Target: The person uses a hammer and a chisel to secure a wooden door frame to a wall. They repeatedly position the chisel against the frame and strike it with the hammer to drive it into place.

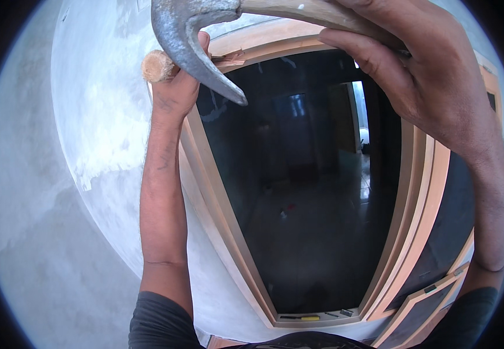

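Note:
My right hand [432, 70] is closed round the wooden handle of a claw hammer [191, 41], raised at the top of the view. The hammer's grey, worn head hangs in front of my left hand [173, 96] and hides most of its fingers. Out of my left fist sticks the round, frayed butt of a wooden-handled chisel [157, 66]. Beyond the hammer's claw, its dark blade seems to meet the upper left corner of a wooden window frame [208, 168], where the wood is splintered.
A grey plastered wall [103, 151] lies to the left. Through the frame shows a dark room with a bright doorway [359, 116]. On the bottom rail lie a yellow-handled tool [310, 318] and small dark pieces. A wooden sash [406, 317] stands out at the lower right.

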`<state>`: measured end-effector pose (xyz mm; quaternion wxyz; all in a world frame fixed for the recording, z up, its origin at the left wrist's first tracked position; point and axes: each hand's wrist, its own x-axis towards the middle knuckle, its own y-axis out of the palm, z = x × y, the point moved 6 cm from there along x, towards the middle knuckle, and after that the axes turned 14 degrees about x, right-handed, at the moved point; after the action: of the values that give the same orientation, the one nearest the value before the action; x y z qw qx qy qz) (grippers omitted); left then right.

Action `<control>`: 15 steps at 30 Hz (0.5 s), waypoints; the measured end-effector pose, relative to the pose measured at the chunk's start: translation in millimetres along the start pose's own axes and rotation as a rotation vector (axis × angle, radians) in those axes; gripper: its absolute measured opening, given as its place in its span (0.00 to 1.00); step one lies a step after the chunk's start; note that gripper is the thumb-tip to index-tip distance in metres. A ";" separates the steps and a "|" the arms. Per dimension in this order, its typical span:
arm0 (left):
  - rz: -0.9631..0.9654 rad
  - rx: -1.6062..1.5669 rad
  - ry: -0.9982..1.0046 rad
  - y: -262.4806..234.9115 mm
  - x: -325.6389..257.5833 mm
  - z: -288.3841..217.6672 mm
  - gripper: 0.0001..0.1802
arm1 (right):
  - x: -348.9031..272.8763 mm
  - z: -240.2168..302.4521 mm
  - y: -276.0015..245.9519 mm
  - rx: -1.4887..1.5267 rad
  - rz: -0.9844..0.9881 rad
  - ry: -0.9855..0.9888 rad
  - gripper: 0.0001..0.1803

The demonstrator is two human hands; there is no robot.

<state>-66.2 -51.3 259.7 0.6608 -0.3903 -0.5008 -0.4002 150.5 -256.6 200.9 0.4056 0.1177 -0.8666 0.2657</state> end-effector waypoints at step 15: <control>-0.192 -0.464 0.049 -25.0 3.8 14.8 0.28 | -31.6 -8.6 -11.0 0.011 -0.135 0.007 0.23</control>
<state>-93.7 -47.6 269.1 0.5245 -0.4722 -0.4140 -0.5749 181.0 -261.3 185.2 0.4248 0.1775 -0.8538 0.2430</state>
